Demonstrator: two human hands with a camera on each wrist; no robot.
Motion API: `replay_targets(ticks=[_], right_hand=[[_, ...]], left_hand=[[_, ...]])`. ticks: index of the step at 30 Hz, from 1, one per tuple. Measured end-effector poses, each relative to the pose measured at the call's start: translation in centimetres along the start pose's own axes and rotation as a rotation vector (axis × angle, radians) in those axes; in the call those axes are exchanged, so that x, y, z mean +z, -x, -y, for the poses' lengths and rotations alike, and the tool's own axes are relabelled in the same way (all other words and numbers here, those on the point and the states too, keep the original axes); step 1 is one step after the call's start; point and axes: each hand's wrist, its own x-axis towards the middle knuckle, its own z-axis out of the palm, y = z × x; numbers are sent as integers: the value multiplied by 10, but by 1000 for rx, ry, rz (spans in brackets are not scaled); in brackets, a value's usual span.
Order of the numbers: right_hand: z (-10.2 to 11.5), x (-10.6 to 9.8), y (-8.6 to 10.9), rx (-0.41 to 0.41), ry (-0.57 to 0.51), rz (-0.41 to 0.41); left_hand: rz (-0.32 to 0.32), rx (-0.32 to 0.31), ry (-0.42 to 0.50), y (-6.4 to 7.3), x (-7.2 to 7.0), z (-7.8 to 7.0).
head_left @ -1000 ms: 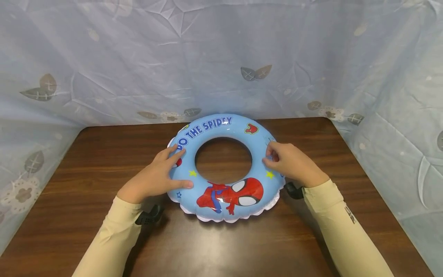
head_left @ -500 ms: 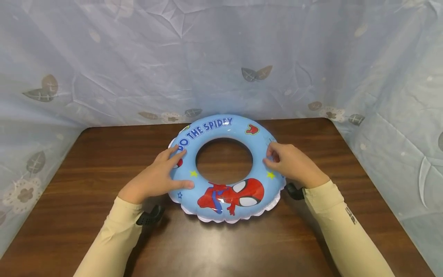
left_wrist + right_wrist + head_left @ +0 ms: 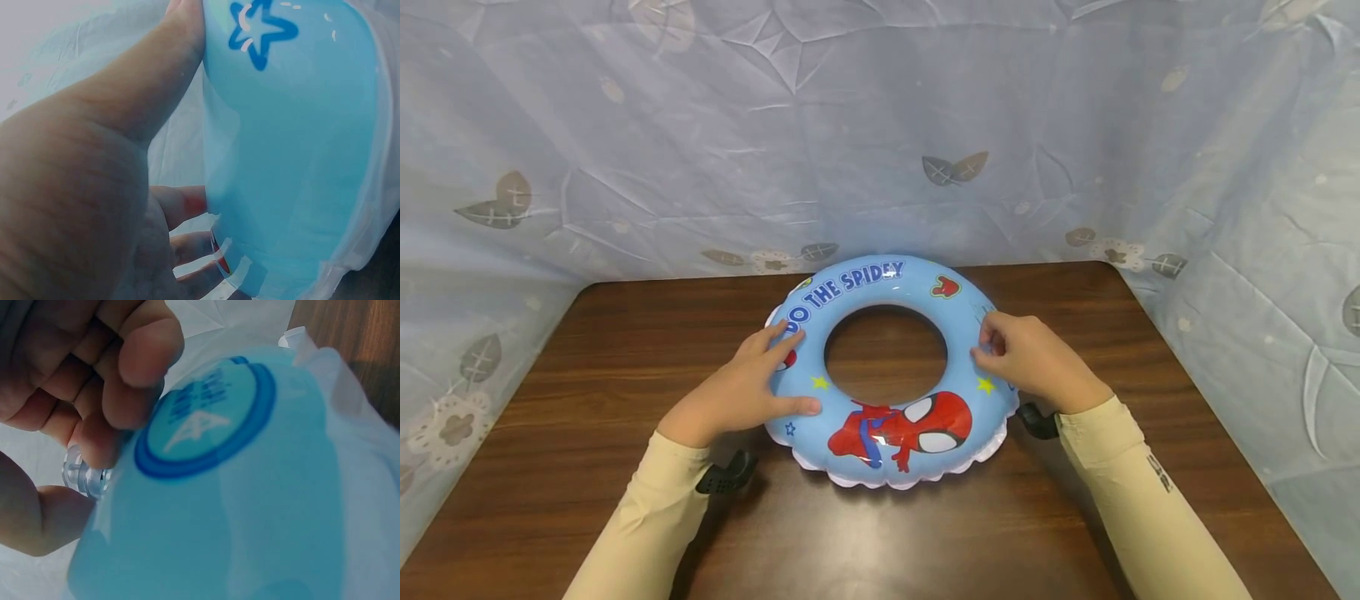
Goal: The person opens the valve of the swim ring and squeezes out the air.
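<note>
A blue inflatable swim ring [image 3: 880, 283], printed with a red cartoon figure and lettering, lies on the table. On its left side rests my left hand [image 3: 737, 387], fingers spread and thumb extended. The left wrist view shows that thumb and the fingers against the blue vinyl [image 3: 287, 144]. My right hand [image 3: 1033, 354] is at the ring's right side with its fingers bent. In the right wrist view, a clear air valve [image 3: 78, 474] stands out from the ring, pinched between thumb and fingers. Those fingers partly cover the valve, and its cap cannot be made out.
The dark brown wooden table [image 3: 647, 350] extends around the ring. Behind it and on both sides hangs a pale blue cloth [image 3: 865, 150] with leaf prints. Black wrist devices [image 3: 727, 473] sit under the cream sleeves [image 3: 643, 517].
The head view has tilted up slightly, so the whole scene sits a little lower. Both hands and the swim ring keep nearly the same places relative to each other.
</note>
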Motion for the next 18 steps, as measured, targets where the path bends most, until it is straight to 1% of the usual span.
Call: replay_targets(ticks=[4, 13, 18], right_hand=[[-1, 0, 0, -3, 7, 1], [0, -1, 0, -45, 17, 8], [0, -2, 1, -37, 17, 12]], left_hand=[[3, -5, -1, 0, 0, 0], [-10, 10, -1, 1, 0, 1], [-8, 11, -2, 1, 0, -1]])
